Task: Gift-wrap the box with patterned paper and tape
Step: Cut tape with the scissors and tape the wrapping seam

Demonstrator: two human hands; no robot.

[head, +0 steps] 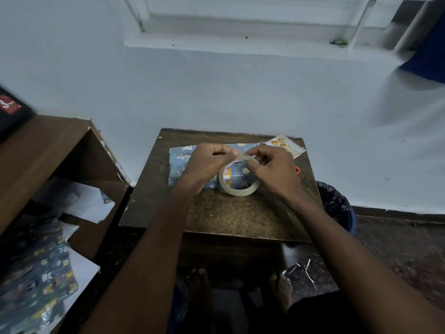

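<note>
Now both hands, left hand [209,158] & right hand [269,168], are pinching the tape roll [238,177] above the wrapped box [186,165] on the table [240,213], w/ the strip probably sticking to itself if tugged crooked.

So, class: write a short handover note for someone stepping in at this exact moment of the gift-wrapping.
Left hand: pinches the free end of the tape.
Right hand: holds the tape roll above the parcel.
Wrapped box: lies on the small wooden table, already covered in patterned paper.
Spare patterned paper: on the low shelf to the left.
Done: paper is folded round the box.
Left: pull off a strip, tear it, tape the seams.
</note>
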